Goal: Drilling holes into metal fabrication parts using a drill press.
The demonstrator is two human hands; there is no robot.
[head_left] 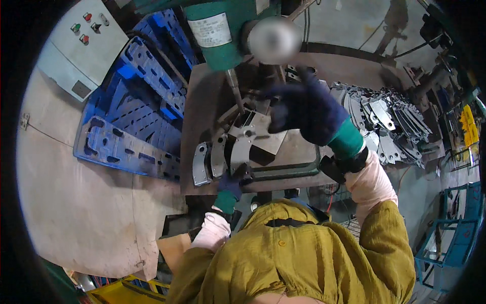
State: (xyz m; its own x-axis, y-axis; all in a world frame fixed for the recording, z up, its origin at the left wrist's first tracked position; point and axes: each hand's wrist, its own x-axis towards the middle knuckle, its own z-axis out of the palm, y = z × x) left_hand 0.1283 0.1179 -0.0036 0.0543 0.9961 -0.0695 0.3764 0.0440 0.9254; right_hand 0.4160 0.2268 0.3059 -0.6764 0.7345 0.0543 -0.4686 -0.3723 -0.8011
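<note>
My left hand (231,185), in a dark glove with a green cuff, is closed on the near end of a curved grey metal plate (240,154). Two similar curved plates (202,164) lie to its left on the bench. My right hand (311,109), gloved the same way, is raised over the bench, blurred, with its fingers apart and nothing visible in them. Below and left of it sits a pale metal block (267,133), with a steel rod (234,91) of the green machine (215,30) coming down behind it. A blurred round pale part (273,40) projects from the machine.
A large heap of flat metal plates (385,119) covers the bench's right side. Blue plastic pallets (126,147) stand at the left beside a control box (83,43) with red and green buttons. Blue metal frames (450,223) stand at the far right. The bench's front edge (202,191) is close to me.
</note>
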